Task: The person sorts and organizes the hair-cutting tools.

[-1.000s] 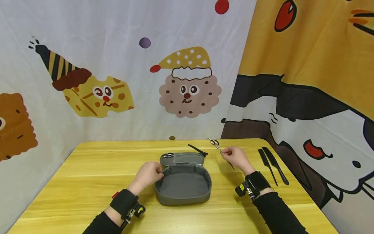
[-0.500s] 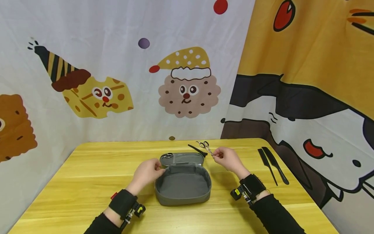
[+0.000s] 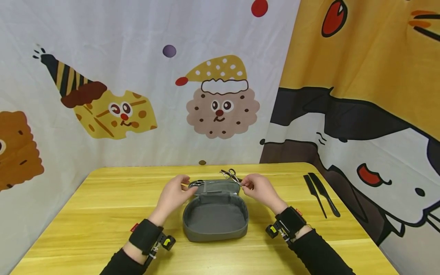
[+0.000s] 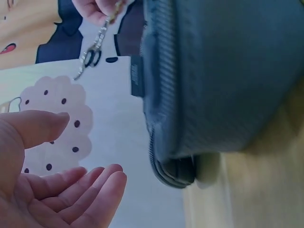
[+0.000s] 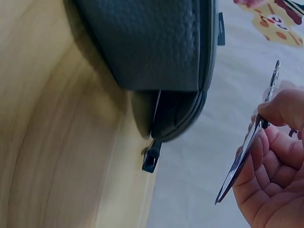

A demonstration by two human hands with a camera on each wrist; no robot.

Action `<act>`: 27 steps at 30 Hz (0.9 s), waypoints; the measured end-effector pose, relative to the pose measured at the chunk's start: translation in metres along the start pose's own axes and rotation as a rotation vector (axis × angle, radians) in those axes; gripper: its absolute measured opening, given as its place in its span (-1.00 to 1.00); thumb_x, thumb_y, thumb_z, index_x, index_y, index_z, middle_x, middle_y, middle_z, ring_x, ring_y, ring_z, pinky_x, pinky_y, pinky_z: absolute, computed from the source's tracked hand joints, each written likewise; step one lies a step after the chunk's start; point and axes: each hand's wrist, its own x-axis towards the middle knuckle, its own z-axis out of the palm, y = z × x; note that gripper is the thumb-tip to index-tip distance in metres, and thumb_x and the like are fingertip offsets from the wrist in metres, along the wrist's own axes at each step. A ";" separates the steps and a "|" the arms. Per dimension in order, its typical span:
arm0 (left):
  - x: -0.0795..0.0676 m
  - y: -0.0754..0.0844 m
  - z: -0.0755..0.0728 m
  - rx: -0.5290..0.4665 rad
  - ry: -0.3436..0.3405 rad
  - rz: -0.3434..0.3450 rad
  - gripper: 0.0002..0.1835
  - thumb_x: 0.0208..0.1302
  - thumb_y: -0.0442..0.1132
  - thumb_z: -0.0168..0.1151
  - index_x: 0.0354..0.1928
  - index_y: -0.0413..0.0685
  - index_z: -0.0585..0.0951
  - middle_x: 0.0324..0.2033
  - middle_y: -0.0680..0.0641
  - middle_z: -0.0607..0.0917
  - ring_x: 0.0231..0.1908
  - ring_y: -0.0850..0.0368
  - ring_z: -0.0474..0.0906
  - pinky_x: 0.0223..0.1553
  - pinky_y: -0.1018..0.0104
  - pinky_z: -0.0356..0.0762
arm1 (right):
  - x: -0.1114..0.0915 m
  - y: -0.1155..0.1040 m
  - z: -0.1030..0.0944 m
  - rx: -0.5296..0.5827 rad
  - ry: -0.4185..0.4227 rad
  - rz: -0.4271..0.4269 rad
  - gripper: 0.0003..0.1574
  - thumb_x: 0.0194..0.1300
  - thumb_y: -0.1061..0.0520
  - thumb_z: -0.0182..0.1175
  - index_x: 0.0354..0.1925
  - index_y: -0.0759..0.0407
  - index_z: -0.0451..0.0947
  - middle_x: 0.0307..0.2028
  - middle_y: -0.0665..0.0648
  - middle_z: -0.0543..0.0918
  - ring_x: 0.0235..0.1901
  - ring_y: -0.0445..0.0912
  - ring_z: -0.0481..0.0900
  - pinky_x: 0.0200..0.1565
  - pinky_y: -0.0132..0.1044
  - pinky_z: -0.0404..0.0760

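Observation:
My right hand (image 3: 260, 190) pinches a pair of silver hair scissors (image 3: 231, 175) between thumb and fingers, by the blades, with the finger loops pointing away to the left. In the right wrist view the scissors (image 5: 240, 159) slant across the fingertips. A grey zip case (image 3: 215, 233) stands unzipped, its lid (image 3: 220, 185) folded back and its main compartment bare inside. Another pair of scissors (image 3: 198, 183) sits at the lid's left end. Beside that end is my left hand (image 3: 173, 194); in the left wrist view, its thumb and fingers are spread apart and hold nothing.
Two long black combs (image 3: 314, 194) lie side by side at the table's right. Behind the case lies a black hair clip (image 5: 151, 156), mostly hidden in the head view. A cartoon-printed curtain (image 3: 137, 38) hangs beyond the wooden table (image 3: 103, 214).
My right hand has carried the scissors leftward, from beside the combs to the lid's right end. My left hand has moved from the case's left side forward to the lid's left end.

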 end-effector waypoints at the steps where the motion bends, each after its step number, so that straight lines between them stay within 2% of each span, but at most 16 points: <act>1: 0.001 0.002 0.000 -0.016 0.001 -0.004 -0.49 0.26 -0.15 0.39 0.16 -0.27 0.53 -0.07 -0.22 0.65 -0.18 -0.06 0.65 -0.22 0.12 0.62 | 0.000 -0.001 0.001 -0.006 -0.001 -0.010 -0.89 0.15 0.30 0.33 -0.33 0.11 0.64 -0.42 -0.05 0.57 -0.44 -0.20 0.49 -0.35 -0.30 0.52; 8: 0.005 0.014 0.002 -0.091 0.000 -0.023 -0.48 0.25 -0.16 0.40 0.16 -0.31 0.54 -0.11 -0.21 0.67 -0.16 -0.09 0.65 -0.19 0.11 0.63 | 0.000 -0.012 0.005 -0.033 -0.004 -0.106 -0.88 0.14 0.29 0.33 -0.35 0.10 0.62 -0.42 -0.06 0.54 -0.44 -0.20 0.48 -0.37 -0.33 0.50; 14: 0.007 0.021 0.004 -0.178 -0.048 -0.055 -0.40 0.27 -0.11 0.38 0.24 -0.32 0.49 -0.01 -0.28 0.65 -0.07 -0.13 0.64 -0.12 0.12 0.62 | -0.001 -0.022 0.009 -0.060 -0.001 -0.152 -0.86 0.11 0.29 0.35 -0.34 0.11 0.61 -0.40 -0.05 0.54 -0.42 -0.20 0.50 -0.36 -0.34 0.53; 18: 0.008 0.022 0.005 -0.229 -0.080 -0.082 -0.35 0.27 -0.07 0.39 0.28 -0.30 0.46 0.02 -0.26 0.64 -0.05 -0.12 0.63 -0.12 0.18 0.63 | -0.001 -0.029 0.011 -0.076 -0.014 -0.184 -0.86 0.14 0.28 0.37 -0.31 0.12 0.61 -0.38 -0.02 0.55 -0.40 -0.17 0.51 -0.33 -0.33 0.55; 27: 0.012 0.025 0.009 -0.267 -0.141 -0.117 -0.36 0.25 -0.06 0.40 0.24 -0.34 0.50 -0.02 -0.22 0.68 -0.03 -0.12 0.62 -0.07 0.10 0.62 | -0.003 -0.037 0.016 -0.134 -0.013 -0.284 -0.85 0.17 0.24 0.39 -0.29 0.12 0.61 -0.35 0.00 0.56 -0.37 -0.15 0.50 -0.28 -0.28 0.56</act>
